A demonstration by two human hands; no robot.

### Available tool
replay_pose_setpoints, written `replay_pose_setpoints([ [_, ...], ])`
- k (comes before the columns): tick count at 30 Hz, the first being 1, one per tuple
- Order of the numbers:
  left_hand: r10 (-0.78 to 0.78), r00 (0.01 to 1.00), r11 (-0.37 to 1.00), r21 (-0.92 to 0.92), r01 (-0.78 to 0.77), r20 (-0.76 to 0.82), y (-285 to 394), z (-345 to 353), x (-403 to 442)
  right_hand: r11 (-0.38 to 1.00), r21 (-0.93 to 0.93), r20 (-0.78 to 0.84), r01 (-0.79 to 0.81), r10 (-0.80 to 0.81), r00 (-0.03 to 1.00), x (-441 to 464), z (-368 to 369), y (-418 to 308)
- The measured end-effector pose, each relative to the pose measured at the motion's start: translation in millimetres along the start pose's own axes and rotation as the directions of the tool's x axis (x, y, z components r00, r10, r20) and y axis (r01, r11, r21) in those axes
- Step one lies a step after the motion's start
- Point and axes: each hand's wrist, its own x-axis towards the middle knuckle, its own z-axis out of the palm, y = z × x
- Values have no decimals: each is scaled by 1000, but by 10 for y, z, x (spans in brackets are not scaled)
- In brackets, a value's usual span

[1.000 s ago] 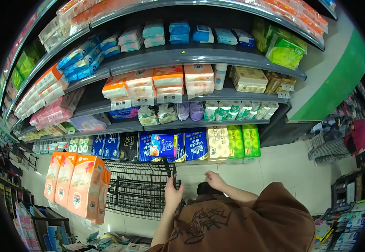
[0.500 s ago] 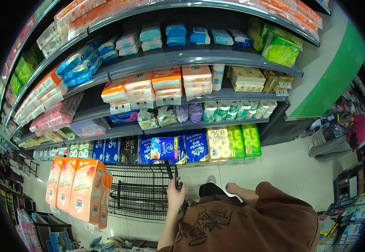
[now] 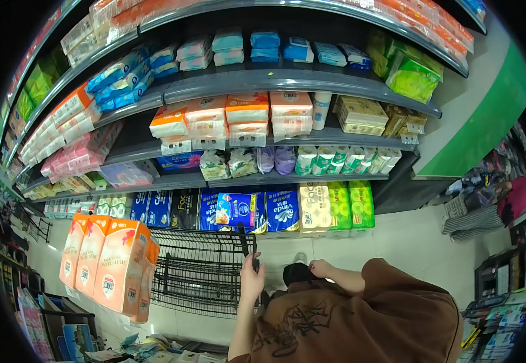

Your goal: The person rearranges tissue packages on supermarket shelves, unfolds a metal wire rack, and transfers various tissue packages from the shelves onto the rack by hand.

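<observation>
My left hand (image 3: 252,279) is wrapped round the dark handle bar of a black wire shopping cart (image 3: 196,266). At the far left end of the cart stand large orange-and-white tissue packs (image 3: 115,263), upright side by side. My right hand (image 3: 320,268) is in front of my body with its fingers curled, right beside a dark shape (image 3: 297,273) at my legs. Whether it holds anything is hidden.
Along the front runs a curved shelf (image 3: 214,88) with tissue packs, wipes and toilet rolls. Blue Vinda packs (image 3: 282,212) line its lowest level. A green-and-white pillar (image 3: 474,139) stands at right, with another person (image 3: 514,196) beyond. Display racks (image 3: 69,327) are at lower left.
My right hand has moved left and slightly forward, closer to the dark shape. The left hand stays on the cart handle. The tissue packs appear slightly higher and further left in view.
</observation>
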Motion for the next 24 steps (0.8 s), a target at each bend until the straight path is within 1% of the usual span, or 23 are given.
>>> replay_pose_setpoints([
  [1, -14, 1000, 1000, -20, 14, 3, 97, -32, 12, 999, -32, 10, -15, 16, 1000, -20, -14, 114],
  [2, -88, 994, 995, -51, 91, 64, 216, -96, -1, 997, -64, 14, -31, 32, 999, -27, -58, 234],
  [3, -67, 997, 997, -30, 68, 33, 211, -81, -6, 994, -92, 16, -50, 52, 999, -46, -92, 347],
  [5, -13, 1000, 1000, 15, 13, -24, 152, -44, -50, 993, -55, -36, -105, 103, 994, -79, -189, 501],
  [6, -56, 998, 997, -48, 57, 23, 139, -60, -13, 992, -36, -60, -121, 118, 991, -110, -252, 560],
  [7, 72, 997, 987, 146, -70, -12, 131, -73, 18, 991, -15, -83, -134, 132, 988, -129, -303, 618],
  [8, -56, 998, 997, 60, 54, 25, 133, -74, 57, 987, 21, -110, -158, 160, 981, -135, -344, 671],
  [9, -181, 981, 983, -20, 183, 72, 302, -112, 120, 982, 58, -135, -180, 186, 973, -144, -392, 710],
  [10, -131, 991, 991, 29, 130, 23, 286, -85, 195, 975, 97, -155, -199, 213, 965, -149, -423, 741],
  [11, -201, 979, 980, -2, 201, 43, 354, -91, 291, 904, 288, -93, -316, 355, 930, -139, -463, 774],
  [12, -200, 980, 980, 0, 200, 21, 368, -62, 383, 783, 458, -3, -421, 474, 880, -124, -519, 803],
  [13, -198, 980, 980, 2, 198, -4, 353, -25, 474, 621, 598, 110, -506, 562, 820, -87, -567, 818],
  [14, -269, 963, 962, 47, 269, -5, 300, 12, 564, 535, 675, 145, -509, 580, 802, -55, -618, 834],
  [15, -228, 973, 964, 129, 232, -48, 265, 63, 619, 445, 743, 177, -500, 589, 789, 23, -675, 907],
  [16, -179, 980, 959, 207, 194, -91, 221, 123, 647, 354, 801, 206, -482, 593, 778, 161, -805, 958],
  [18, -100, 979, 931, 330, 156, -180, 167, 277, 684, 247, 915, 122, -318, 582, 804, 463, -1151, 1069],
  [19, -169, 969, 932, 290, 218, -182, 337, 317, 744, 180, 954, 92, -240, 586, 805, 542, -1307, 1107],
  [20, -244, 953, 925, 253, 284, -178, 604, 312, 743, 121, 975, 93, -188, 543, 834, 661, -1607, 1149],
  [21, -322, 931, 909, 220, 355, -172, 768, 349, 744, 125, 992, -31, -35, 495, 868, 771, -1924, 1171],
  [22, -258, 941, 883, 343, 322, -220, 704, 411, 749, 118, 986, -155, 114, 446, 882, 880, -2239, 1175],
  [23, -248, 934, 835, 433, 341, -256, 734, 468, 779, -35, 982, -151, 186, 449, 881, 950, -2683, 1078],
  [24, -235, 926, 776, 516, 361, -294, 783, 523, 800, 51, 974, -218, 220, 464, 859, 890, -3193, 874],
])
